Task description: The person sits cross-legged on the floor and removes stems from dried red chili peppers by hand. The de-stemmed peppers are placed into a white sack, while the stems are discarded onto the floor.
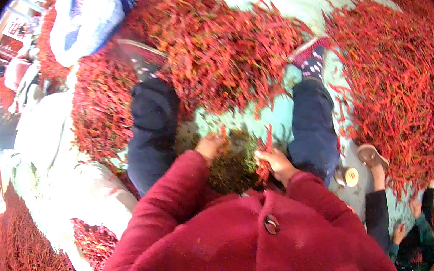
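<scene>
My right hand (276, 161) is pinched shut on a few red chillies (262, 154) over my lap; my left hand (211, 146) looks curled, can't tell what's in it. They're light, dry, brittle I reckon, so grab by the stems.

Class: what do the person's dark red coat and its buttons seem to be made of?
The dark red coat looks like thick woollen or fleece cloth: a matt, fuzzy nap with soft folds. Its buttons seem brown plastic or wood, round and slightly glossy; the look leaves that open.
</scene>
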Available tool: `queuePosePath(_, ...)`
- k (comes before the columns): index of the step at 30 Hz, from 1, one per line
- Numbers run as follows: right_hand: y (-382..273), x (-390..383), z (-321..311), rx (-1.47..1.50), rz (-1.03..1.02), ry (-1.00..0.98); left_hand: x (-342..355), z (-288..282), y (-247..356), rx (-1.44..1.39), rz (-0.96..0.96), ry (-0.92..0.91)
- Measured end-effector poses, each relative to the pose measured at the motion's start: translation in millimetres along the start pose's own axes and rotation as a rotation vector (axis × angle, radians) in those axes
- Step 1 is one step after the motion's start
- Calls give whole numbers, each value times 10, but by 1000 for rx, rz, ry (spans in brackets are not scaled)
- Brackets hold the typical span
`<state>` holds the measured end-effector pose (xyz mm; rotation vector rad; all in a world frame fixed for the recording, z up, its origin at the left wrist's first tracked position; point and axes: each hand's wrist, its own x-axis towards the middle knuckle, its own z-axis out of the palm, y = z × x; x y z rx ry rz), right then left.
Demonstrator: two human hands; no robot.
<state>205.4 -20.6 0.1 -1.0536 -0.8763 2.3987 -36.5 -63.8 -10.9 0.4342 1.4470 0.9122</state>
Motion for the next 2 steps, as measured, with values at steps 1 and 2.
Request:
queuePosePath(1,16,22,-6,21,-21,2,-198,69,130,-96,7,-17)
queuePosePath(2,25,61,-7,2,-34,-83,-269,-48,246,-89,41,11)
